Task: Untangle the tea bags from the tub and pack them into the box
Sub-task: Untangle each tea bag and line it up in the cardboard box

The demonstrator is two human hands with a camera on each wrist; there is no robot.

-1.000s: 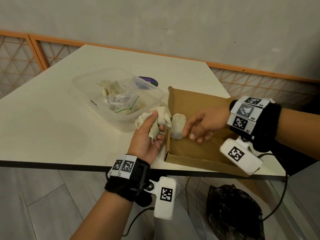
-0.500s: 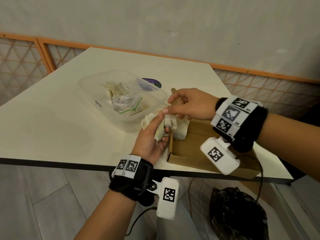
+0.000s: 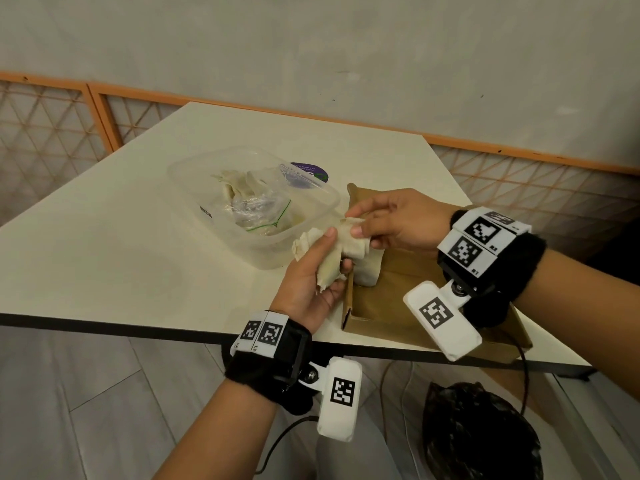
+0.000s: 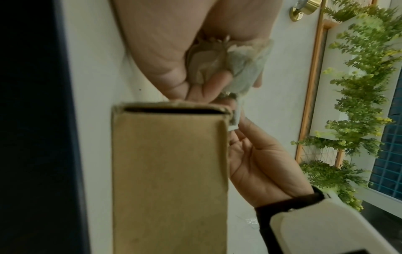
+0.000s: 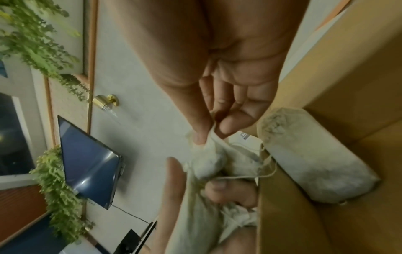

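From the head camera, the left hand [image 3: 308, 289] has its grip clamped on a clump of tea bags [image 3: 330, 261], fingers curled round it, at the near left wall of the cardboard box [image 3: 391, 303]. The right hand [image 3: 398, 223] pinches 1 bag of that clump between thumb and forefinger, just above the left grip. Beyond both grips, the clear plastic tub [image 3: 322, 199] sits on the white counter [image 3: 121, 258] with more tea bags and a zip bag inside. 1 tea bag [image 3: 367, 275] lies in the box, right of the left grip. In the left wrist camera, the left fingers [image 4: 217, 82] curl round crumpled bags above the box edge [image 4: 172, 106]. In the right wrist camera, the right thumb and forefinger [image 5: 202, 127] pinch a bag's corner, strings trailing below, and the packed tea bag [image 5: 315, 165] lies in the box beside the grip.
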